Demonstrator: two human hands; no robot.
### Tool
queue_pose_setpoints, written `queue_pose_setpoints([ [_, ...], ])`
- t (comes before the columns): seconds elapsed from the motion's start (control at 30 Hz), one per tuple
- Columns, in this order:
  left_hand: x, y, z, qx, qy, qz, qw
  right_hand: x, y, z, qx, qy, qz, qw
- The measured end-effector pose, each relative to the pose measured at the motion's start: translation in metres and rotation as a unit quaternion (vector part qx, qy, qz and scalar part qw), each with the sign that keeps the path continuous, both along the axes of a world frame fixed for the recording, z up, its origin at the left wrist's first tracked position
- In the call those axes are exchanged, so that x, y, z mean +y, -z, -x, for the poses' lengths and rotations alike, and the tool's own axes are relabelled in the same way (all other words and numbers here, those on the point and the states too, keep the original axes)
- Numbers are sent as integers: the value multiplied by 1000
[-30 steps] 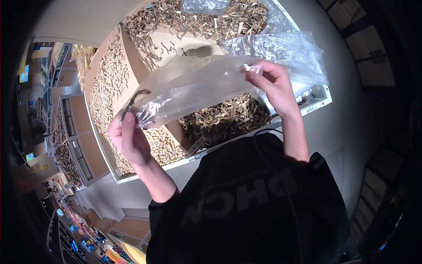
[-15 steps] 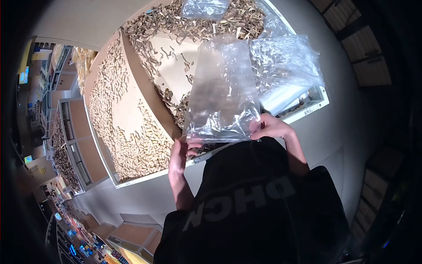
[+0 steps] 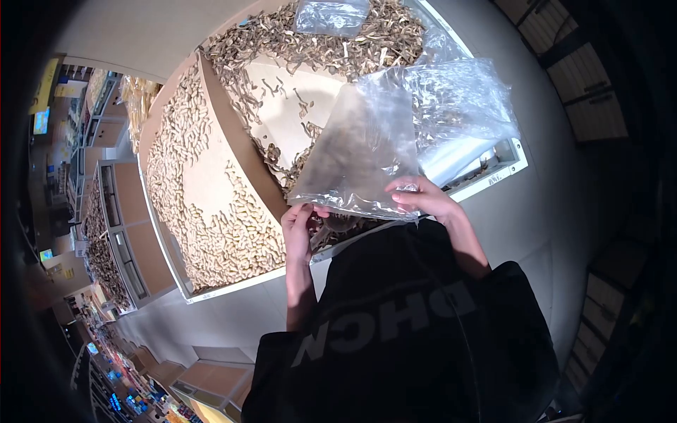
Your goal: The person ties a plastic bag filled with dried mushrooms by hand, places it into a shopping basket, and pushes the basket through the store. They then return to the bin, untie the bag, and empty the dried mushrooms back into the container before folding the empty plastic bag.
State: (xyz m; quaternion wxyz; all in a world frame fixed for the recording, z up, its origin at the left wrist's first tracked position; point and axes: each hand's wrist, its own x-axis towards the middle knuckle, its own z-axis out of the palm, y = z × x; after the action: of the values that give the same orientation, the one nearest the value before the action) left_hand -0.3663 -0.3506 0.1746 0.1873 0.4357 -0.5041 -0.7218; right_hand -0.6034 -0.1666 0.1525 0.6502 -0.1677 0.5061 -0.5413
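Plastic bag (image 3: 363, 155), clear and creased.

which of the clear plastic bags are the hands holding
The middle bag, its near edge gripped by the left hand and right hand; neither hand touches the small far bag or the crumpled plastic at right.

Bag (image 3: 363, 151) newly skewed, top seemingly narrower
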Motion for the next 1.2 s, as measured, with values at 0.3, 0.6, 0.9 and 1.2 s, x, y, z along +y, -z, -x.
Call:
queue_pose_setpoints([
  [0.3, 9, -101, -7, 194, -40, 174, 964, -4, -74, -8, -56, 31, 194, 979],
  [0.6, 23, -109, -26, 233, -3, 103, 967, 1, -72, -13, 13, -26, 231, 973],
  [0.9, 10, -103, -34, 47, -54, 183, 980, 5, -107, -17, -26, -28, 205, 978],
  [1.2, 6, -113, -33, 302, -5, 96, 949, -4, -102, -12, -47, 80, 165, 982],
])
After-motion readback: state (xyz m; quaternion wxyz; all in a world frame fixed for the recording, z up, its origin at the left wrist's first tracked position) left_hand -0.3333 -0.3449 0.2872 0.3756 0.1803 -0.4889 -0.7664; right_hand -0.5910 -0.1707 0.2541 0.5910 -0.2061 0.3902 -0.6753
